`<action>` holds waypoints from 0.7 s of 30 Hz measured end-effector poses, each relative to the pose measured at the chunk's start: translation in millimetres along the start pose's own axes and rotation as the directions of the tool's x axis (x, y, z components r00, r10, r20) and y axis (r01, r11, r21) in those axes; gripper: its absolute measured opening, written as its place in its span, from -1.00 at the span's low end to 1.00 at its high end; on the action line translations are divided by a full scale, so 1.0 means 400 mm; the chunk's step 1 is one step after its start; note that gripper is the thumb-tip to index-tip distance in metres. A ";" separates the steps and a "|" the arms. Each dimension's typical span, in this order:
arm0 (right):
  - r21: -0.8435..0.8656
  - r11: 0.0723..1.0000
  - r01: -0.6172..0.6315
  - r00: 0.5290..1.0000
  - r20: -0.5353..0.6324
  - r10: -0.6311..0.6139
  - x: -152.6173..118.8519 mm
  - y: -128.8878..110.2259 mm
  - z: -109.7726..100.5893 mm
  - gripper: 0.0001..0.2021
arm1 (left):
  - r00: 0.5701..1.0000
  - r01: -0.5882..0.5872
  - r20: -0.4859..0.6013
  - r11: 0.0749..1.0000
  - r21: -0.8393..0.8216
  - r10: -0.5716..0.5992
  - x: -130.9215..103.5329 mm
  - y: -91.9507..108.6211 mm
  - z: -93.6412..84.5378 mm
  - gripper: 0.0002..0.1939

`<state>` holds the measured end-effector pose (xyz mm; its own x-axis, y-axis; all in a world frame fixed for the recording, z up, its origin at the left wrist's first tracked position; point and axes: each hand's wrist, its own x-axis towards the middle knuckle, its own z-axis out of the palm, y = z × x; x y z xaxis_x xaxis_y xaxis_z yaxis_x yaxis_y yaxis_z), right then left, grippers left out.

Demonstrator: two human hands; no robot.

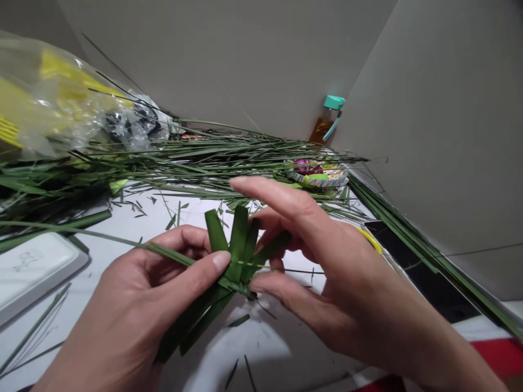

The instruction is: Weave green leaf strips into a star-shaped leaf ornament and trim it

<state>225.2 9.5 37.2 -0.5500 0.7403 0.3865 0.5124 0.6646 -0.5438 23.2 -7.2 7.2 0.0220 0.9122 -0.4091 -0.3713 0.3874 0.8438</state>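
Note:
Green leaf strips (239,234) fan upward in a small woven piece between my two hands, and more broad strips hang down below it. My left hand (163,288) pinches the piece between thumb and fingers from the left. A long thin leaf strip (102,235) runs from the far left across this hand to the piece. My right hand (318,261) is at the right side, its thumb against the base of the piece, its index finger raised and the other fingers curled behind the strips. The parts behind the fingers are hidden.
Long green leaves (229,152) lie across the back. A small basket (337,177) holds purple and green items. Behind stands a bottle with a teal cap (334,102). Plastic bags (61,103) are at back left, a white box (41,272) at left, a black panel (429,288) at right.

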 end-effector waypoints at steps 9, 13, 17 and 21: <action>-0.213 0.976 0.050 0.997 -0.052 -0.062 0.002 -0.008 -0.024 -0.84 | 0.994 -0.007 -0.109 0.990 0.143 0.023 0.000 0.008 0.009 -0.71; -0.284 0.959 0.017 0.994 -0.102 -0.048 -0.006 -0.017 -0.005 -0.81 | 0.991 0.015 -0.133 0.990 0.143 0.004 -0.005 0.008 0.009 -0.72; -0.255 0.967 0.026 0.996 -0.079 -0.048 -0.006 -0.012 -0.001 -0.80 | 0.991 0.047 -0.127 0.996 0.077 -0.037 0.001 0.012 0.009 -0.67; -0.156 0.986 0.059 0.995 -0.076 -0.071 0.005 -0.005 -0.014 -0.80 | 0.991 0.045 -0.130 0.998 0.035 -0.040 0.005 0.006 -0.008 -0.60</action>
<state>226.8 10.4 43.1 -0.5331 0.6967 0.4800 0.5757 0.7145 -0.3976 19.4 -4.9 7.5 -0.0840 0.8709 -0.4842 -0.3375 0.4324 0.8361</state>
